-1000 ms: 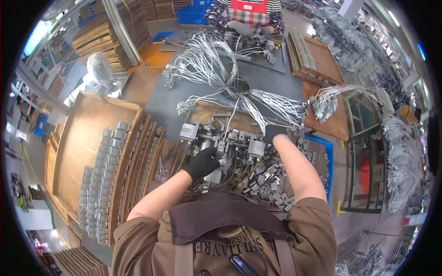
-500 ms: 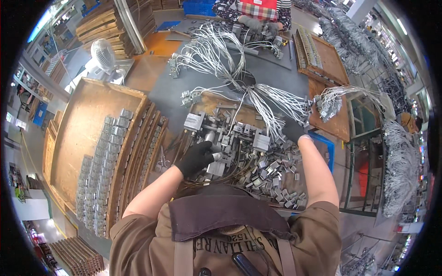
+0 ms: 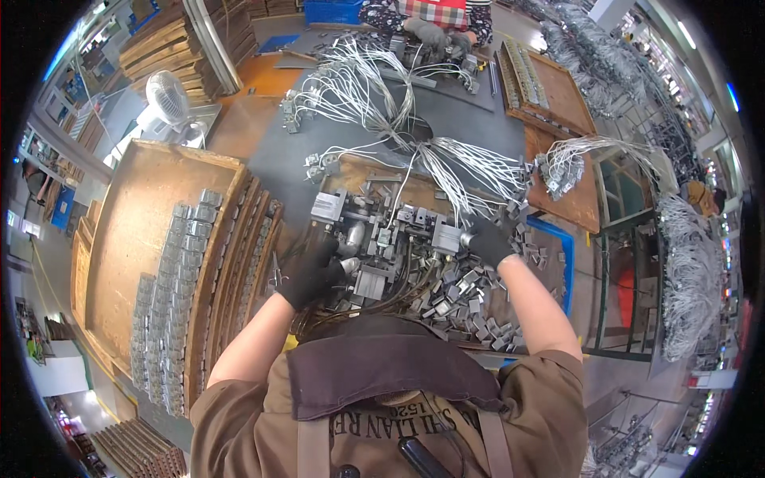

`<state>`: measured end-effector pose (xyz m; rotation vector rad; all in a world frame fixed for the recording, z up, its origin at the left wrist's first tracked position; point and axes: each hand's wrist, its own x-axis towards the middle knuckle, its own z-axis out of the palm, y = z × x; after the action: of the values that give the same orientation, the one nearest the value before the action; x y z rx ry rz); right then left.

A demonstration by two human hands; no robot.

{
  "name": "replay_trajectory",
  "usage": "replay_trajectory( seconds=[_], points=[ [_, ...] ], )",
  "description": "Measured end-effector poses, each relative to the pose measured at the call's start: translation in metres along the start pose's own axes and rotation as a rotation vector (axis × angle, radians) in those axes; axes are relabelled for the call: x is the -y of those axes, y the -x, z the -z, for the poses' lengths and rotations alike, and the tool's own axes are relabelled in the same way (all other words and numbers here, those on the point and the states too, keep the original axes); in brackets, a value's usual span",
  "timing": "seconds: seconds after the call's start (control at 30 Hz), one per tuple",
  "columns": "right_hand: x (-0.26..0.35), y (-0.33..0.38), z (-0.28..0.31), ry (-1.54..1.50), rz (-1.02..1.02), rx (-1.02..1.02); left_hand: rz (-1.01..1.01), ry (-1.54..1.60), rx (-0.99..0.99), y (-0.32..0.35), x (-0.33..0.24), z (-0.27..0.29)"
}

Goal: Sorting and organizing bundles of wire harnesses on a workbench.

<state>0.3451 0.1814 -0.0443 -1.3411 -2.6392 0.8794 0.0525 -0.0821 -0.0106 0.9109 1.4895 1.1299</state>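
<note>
Black-gloved left hand (image 3: pixel 312 275) at eight o'clock and right hand (image 3: pixel 488 241) at three flank the metal fixture (image 3: pixel 388 237), fingers' grip impossible to tell.

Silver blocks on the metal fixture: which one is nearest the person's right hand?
The rightmost block, beside the gloved right hand; the upper-left block and lower block both sit farther off, closer to the left hand.

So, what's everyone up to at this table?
A person in dark gloves is working at a metal fixture. Their left hand is at its left side; their right hand is by its right-end block, near a heap of small metal parts. Whether either hand grips anything is unclear. White cables spread out beyond the fixture, and another person works opposite.
</note>
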Motion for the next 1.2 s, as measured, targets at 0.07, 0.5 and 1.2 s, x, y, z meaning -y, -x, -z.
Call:
replay_trajectory(
  seconds=[0.07, 0.5, 1.2],
  points=[
    [-0.024, 0.007, -0.032, 0.022, 0.083, -0.045, 0.003, -0.207, -0.003, 0.002, -0.013, -0.001],
    [-0.062, 0.003, -0.018, 0.031, -0.036, -0.169, -0.244, -0.596, -0.023, 0.055, -0.073, 0.029],
    [0.188, -0.123, 0.036, -0.331, 0.529, 0.091, 0.229, -0.312, -0.495, 0.235, -0.030, 0.301]
  ],
)
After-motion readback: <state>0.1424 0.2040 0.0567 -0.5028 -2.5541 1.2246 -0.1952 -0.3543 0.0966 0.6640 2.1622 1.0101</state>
